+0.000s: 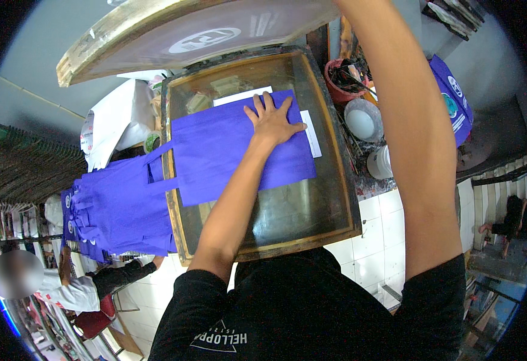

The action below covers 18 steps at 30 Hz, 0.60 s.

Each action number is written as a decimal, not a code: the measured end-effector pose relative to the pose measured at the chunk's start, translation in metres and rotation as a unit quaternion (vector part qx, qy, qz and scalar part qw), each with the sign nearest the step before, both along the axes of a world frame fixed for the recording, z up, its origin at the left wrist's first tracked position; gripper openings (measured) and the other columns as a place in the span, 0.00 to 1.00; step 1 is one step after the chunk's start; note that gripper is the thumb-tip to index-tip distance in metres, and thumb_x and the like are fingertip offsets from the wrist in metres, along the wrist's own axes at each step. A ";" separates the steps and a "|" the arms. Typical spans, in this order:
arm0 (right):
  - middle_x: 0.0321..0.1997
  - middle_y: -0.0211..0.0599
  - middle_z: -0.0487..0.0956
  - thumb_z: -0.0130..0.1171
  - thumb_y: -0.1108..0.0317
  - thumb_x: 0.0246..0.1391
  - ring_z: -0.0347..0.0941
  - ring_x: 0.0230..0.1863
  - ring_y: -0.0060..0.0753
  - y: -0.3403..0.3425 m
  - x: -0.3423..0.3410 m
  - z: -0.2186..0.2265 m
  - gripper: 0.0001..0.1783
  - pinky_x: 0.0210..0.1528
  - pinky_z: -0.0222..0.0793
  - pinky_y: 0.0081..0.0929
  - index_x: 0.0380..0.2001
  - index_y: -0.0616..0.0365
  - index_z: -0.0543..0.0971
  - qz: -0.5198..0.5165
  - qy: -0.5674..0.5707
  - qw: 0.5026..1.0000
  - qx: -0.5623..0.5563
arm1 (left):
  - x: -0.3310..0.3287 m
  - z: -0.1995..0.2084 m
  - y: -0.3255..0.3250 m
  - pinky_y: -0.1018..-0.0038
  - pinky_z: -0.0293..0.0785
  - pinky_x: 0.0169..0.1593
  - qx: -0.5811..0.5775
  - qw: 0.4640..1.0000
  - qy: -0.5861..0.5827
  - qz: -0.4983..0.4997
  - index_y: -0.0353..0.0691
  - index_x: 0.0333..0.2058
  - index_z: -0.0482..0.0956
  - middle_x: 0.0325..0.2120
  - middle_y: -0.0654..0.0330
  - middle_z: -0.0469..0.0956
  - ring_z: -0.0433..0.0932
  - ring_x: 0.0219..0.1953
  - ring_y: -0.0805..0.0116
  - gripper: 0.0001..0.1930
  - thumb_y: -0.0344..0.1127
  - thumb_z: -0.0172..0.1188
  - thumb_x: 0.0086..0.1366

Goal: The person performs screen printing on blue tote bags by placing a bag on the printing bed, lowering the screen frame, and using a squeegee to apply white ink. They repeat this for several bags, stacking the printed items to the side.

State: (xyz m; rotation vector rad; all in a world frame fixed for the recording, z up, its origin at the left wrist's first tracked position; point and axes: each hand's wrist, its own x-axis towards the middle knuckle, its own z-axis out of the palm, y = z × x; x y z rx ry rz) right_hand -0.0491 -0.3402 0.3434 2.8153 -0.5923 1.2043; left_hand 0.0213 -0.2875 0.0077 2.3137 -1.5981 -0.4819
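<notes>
A purple fabric bag [215, 150] lies flat on a dark glass board [287, 207] with a wooden border, its handles reaching over the left edge. My left hand [272, 122] rests flat on the bag's upper right part, fingers spread. White strips [313, 133] show along the bag's right side and upper edge. Above the board, a wooden-framed printing screen [215, 39] is tilted up, with a pale round design on its mesh. My right arm stretches up past the screen's right end; the hand itself lies beyond the picture's top edge.
Several more purple bags [122, 207] are piled to the left. A red pot [343, 81] of tools, a round whitish container [362, 122] and a white tub [381, 162] stand on the right. A seated person [74, 289] is at lower left; another person [510, 225] is far right.
</notes>
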 end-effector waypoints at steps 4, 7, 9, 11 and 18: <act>0.28 0.55 0.83 0.63 0.54 0.60 0.81 0.30 0.53 0.034 -0.009 -0.015 0.22 0.38 0.77 0.44 0.32 0.68 0.85 0.001 0.055 0.993 0.105 | 0.017 0.050 0.046 0.46 0.55 0.70 -0.233 0.951 0.203 0.016 0.43 0.69 0.66 0.66 0.35 0.63 0.59 0.70 0.38 0.40 0.55 0.67 0.63; 0.25 0.45 0.83 0.63 0.44 0.55 0.80 0.26 0.52 0.036 -0.022 -0.082 0.23 0.29 0.75 0.43 0.26 0.56 0.83 -0.011 -0.032 0.998 -0.045 | 0.015 0.107 0.132 0.61 0.75 0.60 -0.396 0.787 0.474 0.005 0.27 0.60 0.72 0.53 0.41 0.80 0.82 0.54 0.53 0.26 0.41 0.61 0.71; 0.21 0.45 0.76 0.66 0.46 0.56 0.75 0.22 0.49 0.061 -0.041 -0.120 0.25 0.26 0.67 0.41 0.23 0.60 0.78 0.037 -0.055 0.998 -0.011 | 0.010 0.108 0.194 0.60 0.78 0.54 -0.455 0.695 0.557 0.033 0.27 0.52 0.75 0.42 0.42 0.84 0.85 0.44 0.54 0.22 0.42 0.60 0.72; 0.23 0.41 0.79 0.64 0.50 0.57 0.78 0.28 0.47 0.093 -0.060 -0.149 0.20 0.29 0.72 0.46 0.24 0.55 0.79 0.029 0.022 0.998 0.058 | 0.005 0.079 0.244 0.61 0.80 0.48 -0.336 0.705 0.613 0.114 0.29 0.42 0.81 0.34 0.46 0.86 0.86 0.38 0.58 0.15 0.39 0.60 0.71; 0.23 0.41 0.78 0.69 0.50 0.54 0.77 0.26 0.46 0.117 -0.081 -0.237 0.22 0.28 0.69 0.41 0.24 0.58 0.78 0.101 0.145 0.967 0.182 | -0.022 0.002 0.278 0.74 0.75 0.33 -0.165 0.743 0.596 0.257 0.30 0.31 0.84 0.28 0.52 0.85 0.81 0.26 0.69 0.16 0.39 0.62 0.70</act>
